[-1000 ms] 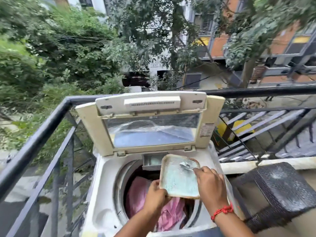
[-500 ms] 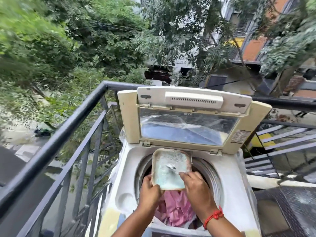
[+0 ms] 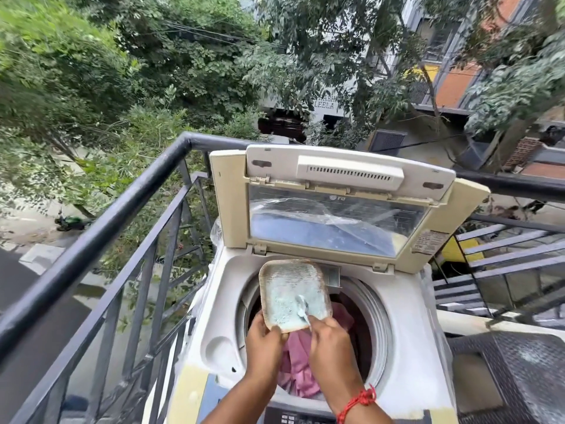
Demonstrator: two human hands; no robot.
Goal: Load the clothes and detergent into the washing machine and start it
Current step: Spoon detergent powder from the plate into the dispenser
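Tray of pale blue detergent powder (image 3: 290, 293) tilted above open drum of washing machine (image 3: 406, 347), pink clothes (image 3: 298, 367) inside. Left hand (image 3: 263, 341) grips tray's near edge; right hand (image 3: 328, 344) pinches spoon (image 3: 302, 307) in powder. Lid (image 3: 336, 203) raised; black railing (image 3: 101, 231) left.

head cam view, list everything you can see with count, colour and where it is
washing machine: one, white top-loader, on a balcony, lid raised
clothes: pink, inside the drum
tray of detergent powder: one, brown rim, pale blue powder, held over the drum
spoon: one, silvery, in the powder
railing: black metal, to the left
woven stool: one, dark, at right
left hand: holds the tray's near edge
right hand: holds the spoon, red thread on wrist
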